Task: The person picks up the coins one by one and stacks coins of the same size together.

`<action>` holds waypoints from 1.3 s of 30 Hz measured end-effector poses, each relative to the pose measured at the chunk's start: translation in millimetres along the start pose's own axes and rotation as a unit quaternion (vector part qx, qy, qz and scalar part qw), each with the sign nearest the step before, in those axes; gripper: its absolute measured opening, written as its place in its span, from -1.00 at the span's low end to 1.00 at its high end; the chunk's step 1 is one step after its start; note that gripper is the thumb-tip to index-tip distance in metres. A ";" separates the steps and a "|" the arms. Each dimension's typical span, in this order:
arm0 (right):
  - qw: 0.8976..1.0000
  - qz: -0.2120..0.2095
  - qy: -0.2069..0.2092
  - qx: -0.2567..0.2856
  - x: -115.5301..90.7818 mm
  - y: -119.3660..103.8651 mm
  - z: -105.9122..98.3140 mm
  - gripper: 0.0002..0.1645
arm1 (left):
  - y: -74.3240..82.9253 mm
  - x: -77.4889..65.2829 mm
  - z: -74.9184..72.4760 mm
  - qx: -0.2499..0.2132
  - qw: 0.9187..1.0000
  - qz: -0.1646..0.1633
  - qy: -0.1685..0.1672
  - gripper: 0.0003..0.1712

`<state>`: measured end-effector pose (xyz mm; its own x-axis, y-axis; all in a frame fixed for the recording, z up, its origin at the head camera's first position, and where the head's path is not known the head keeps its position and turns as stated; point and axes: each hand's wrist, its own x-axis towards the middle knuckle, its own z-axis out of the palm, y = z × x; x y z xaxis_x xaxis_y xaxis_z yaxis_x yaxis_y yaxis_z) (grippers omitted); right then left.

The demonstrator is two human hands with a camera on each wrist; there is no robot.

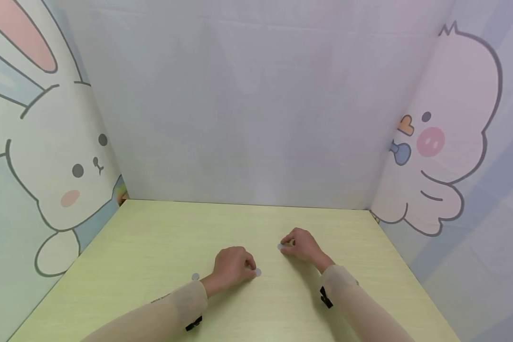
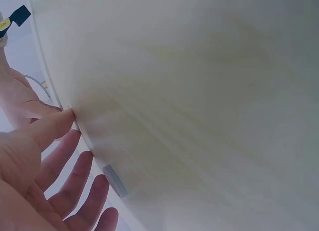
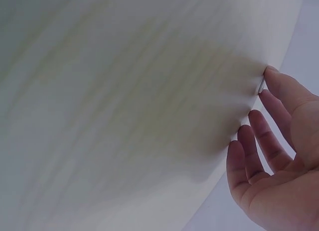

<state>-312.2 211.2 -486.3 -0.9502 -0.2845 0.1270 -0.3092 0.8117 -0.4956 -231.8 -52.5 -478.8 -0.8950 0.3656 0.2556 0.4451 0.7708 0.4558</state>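
Note:
Three small flat grey discs lie on the pale yellow table (image 1: 162, 237). My left hand (image 1: 232, 267) is low over the table, thumb and index fingertips at the edges of the middle disc (image 1: 258, 272). In the left wrist view a thin sliver of that disc shows between them. Farther right and back, my right hand (image 1: 302, 248) pinches another disc (image 1: 280, 246) at its edges, with its other fingertips down at the tabletop in the right wrist view. A third disc (image 1: 195, 276) lies untouched beside the left wrist; the left wrist view shows this grey disc (image 2: 115, 181) past the fingertips.
A plain pale curtain (image 1: 248, 118) hangs behind the table's back edge. Printed side curtains flank it, with a rabbit (image 1: 64, 156) on the left and a white bird figure (image 1: 457, 118) on the right. Black clips (image 1: 326, 298) hang beneath the sleeves.

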 end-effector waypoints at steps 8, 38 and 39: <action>1.000 -0.004 -0.005 0.005 -1.3 -1.6 -2.5 -0.83 | -0.3 -0.5 0.3 0.002 1.000 0.007 0.005 -0.85; 0.999 -0.020 -0.015 -0.022 4.2 -9.5 -1.1 -0.89 | -0.6 -0.8 0.0 0.002 1.000 0.001 -0.001 -0.86; 0.999 -0.023 -0.014 -0.023 4.3 -9.3 -0.9 -0.89 | -0.7 -0.7 0.3 0.003 1.000 0.002 0.000 -0.86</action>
<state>-313.5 202.9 -480.4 -0.9340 -0.3351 0.1237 -0.3538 0.8204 -0.4493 -231.5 -53.2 -479.5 -0.8933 0.3686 0.2571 0.4482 0.7722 0.4503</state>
